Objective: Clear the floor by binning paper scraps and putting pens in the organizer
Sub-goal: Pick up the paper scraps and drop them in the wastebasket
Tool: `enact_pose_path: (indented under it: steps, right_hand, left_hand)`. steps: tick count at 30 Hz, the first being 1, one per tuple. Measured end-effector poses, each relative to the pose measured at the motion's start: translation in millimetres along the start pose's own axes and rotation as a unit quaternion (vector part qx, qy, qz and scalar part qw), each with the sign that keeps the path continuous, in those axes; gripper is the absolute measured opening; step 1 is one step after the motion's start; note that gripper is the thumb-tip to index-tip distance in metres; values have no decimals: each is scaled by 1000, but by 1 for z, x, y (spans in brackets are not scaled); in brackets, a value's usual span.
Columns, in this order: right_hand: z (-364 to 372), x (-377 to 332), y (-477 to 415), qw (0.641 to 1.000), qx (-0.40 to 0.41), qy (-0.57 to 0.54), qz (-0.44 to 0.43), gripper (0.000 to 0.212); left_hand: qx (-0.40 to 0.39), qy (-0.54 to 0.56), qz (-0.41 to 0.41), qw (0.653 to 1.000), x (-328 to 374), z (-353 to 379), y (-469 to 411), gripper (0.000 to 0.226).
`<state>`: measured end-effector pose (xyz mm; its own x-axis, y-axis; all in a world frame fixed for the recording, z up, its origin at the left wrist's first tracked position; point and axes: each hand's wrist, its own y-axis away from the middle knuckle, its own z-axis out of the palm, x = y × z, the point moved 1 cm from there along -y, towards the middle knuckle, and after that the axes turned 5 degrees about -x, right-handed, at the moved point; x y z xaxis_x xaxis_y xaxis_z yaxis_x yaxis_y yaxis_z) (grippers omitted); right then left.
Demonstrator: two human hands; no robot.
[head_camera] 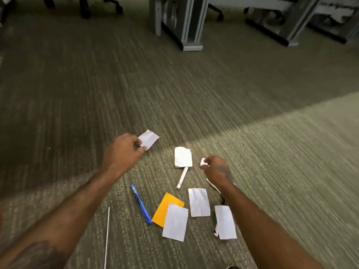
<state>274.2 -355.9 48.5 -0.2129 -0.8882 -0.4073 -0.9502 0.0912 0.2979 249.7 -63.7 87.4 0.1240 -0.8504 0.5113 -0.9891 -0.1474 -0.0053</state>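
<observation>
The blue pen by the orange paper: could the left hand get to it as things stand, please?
Probably not yet: the way to the blue pen is clear, but the left hand already pinches a white paper scrap.

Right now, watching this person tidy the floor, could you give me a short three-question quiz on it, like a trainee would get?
1. True or false: the blue pen lies on the carpet, untouched.
2. What does the left hand pinch?
A. the orange paper
B. a white scrap
C. a pen
3. Fill in: the white pen lies partly under a white ___.

Key: 1 true; 2 B; 3 paper. The right hand pinches a small scrap.
</observation>
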Motion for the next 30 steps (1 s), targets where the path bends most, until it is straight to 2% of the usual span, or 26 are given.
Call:
enact_pose_path:
  steps: [4, 9, 14, 17, 20, 21, 23, 26, 28, 30]
  right_hand:
    - [9, 55, -16, 998, -27, 51, 29, 33]
    - [29, 90, -24, 992, -67, 87, 60, 58]
    - [38, 100, -34, 993, -26, 83, 81, 64]
    - [24, 103, -45, 992, -71, 19, 100, 49]
    - [-2, 101, -59, 985, -147, -17, 86, 14]
    - [-11, 99, -64, 983, -164, -22, 75, 17]
    - [-29, 93, -70, 981, -181, -53, 50, 24]
    - [-41, 76, -78, 974, -212, -83, 8, 15]
    - [-37, 63, -85, 968, -245, -48, -24, 14]
    - [-25, 53, -92, 963, -266, 9, -48, 26]
  left_hand:
    - [-50, -13, 22, 998, 19, 45, -16, 22]
    - [-117, -46, 29, 992, 36, 84, -44, 37]
    - [-195, -31, 18, 980, 48, 121, -74, 63]
    - [-265, -76, 38, 961, 58, 142, -84, 74]
    - [-320, -78, 45, 943, 66, 161, -91, 81]
    - [-333, -77, 43, 939, 68, 166, -92, 83]
    - [-338, -86, 37, 937, 68, 176, -91, 85]
    - [-304, -109, 48, 945, 62, 184, -90, 84]
    - [-280, -117, 61, 951, 57, 186, -90, 82]
    - [-255, -123, 66, 957, 54, 186, -92, 81]
